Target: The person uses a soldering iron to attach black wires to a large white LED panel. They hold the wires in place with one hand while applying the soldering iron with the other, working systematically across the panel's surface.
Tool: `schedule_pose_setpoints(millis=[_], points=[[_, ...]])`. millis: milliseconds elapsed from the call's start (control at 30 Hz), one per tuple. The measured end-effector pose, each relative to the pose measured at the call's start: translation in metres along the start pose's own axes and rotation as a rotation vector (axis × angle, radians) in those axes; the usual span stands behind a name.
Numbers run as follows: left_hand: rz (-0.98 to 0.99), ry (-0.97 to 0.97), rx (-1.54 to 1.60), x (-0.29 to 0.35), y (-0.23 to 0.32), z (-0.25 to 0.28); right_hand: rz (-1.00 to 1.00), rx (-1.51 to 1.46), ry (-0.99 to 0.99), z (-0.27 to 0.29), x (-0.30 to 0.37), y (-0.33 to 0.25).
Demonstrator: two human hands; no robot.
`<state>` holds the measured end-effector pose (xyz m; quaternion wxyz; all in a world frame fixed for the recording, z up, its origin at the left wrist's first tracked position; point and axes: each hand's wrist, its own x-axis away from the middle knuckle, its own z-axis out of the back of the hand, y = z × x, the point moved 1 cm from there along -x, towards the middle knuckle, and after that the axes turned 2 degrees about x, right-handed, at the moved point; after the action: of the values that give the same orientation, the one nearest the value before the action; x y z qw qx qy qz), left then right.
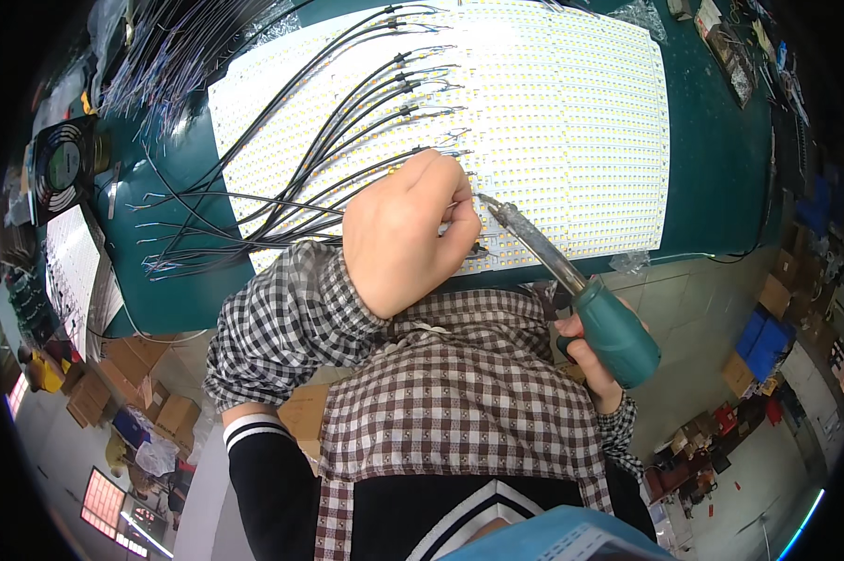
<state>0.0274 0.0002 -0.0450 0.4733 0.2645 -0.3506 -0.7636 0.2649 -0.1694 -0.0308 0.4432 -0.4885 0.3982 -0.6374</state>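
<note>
Head view: the left hand (pixel 405 234) sits curled on the near edge of the white LED panel (pixel 553 122), fingers pinched on a thin wire end. Right hand (pixel 592 360) is wrapped around the green-handled soldering iron (pixel 571 280), its tip touching the panel just right of the left fingers. Black wires (pixel 281 187) fan leftward over the green bench (pixel 721 159).

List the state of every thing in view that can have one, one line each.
Left hand: closed over a thin wire, resting on the panel.
Right hand: gripping the iron's handle.
Teal-handled soldering iron: held tilted, tip at the panel beside the left fingers.
White LED strip panel: lying flat on the green bench, unlit.
Black lead wires: fanned across the panel.
Black square fan: whether spinning, cannot tell.
</note>
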Motion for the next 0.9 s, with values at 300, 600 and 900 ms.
schedule_pose_setpoints(millis=[300,600,900], points=[[-0.004,0.002,-0.006,0.0,0.001,0.001,-0.065,0.034,0.069,0.001,0.005,-0.004],[-0.158,0.132,-0.21,0.023,0.019,0.027,-0.015,-0.124,0.066,0.007,0.005,0.002],[-0.012,-0.124,-0.288,0.033,0.029,0.044,0.01,-0.213,0.055,-0.001,-0.014,0.004]])
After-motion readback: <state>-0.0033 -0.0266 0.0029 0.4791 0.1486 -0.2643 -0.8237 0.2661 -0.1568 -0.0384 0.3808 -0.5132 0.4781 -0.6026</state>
